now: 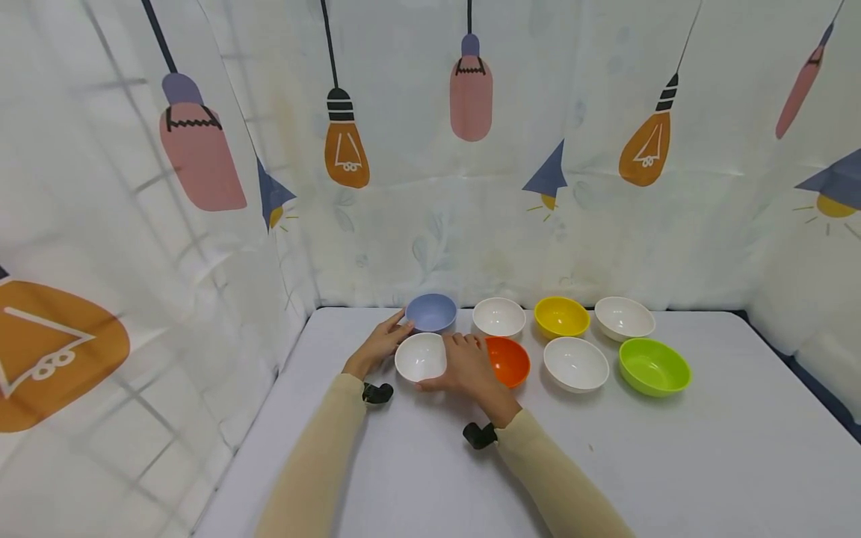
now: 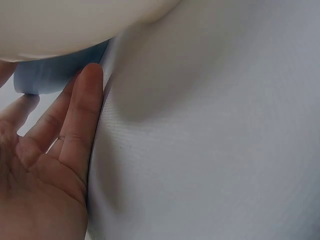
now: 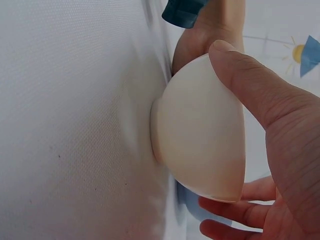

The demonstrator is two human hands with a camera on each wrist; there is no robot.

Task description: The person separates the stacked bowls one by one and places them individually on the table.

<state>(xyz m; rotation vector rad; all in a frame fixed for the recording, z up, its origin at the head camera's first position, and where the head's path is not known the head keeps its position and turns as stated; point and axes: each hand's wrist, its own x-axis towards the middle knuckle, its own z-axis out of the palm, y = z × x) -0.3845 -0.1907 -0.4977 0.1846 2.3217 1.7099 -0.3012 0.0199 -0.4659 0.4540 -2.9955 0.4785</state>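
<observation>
A white bowl [image 1: 418, 359] stands at the near left of the group of bowls. My right hand [image 1: 468, 366] spans it, thumb on the near side and fingers at the far right rim. In the right wrist view the thumb [image 3: 240, 67] lies along the upper side of this bowl [image 3: 205, 130], its base close to the cloth. My left hand [image 1: 382, 342] rests at its left with fingers extended, reaching to the blue bowl [image 1: 431, 312] behind. The left wrist view shows the straight fingers [image 2: 82, 115] beside the blue bowl [image 2: 60, 72].
Right of my right hand is an orange bowl [image 1: 507, 364], then a white bowl [image 1: 576, 365] and a green bowl [image 1: 655, 367]. The back row continues with a white bowl [image 1: 498, 318], a yellow bowl [image 1: 561, 317] and another white bowl [image 1: 624, 318]. A patterned curtain [image 1: 417, 224] hangs behind the white table [image 1: 673, 463].
</observation>
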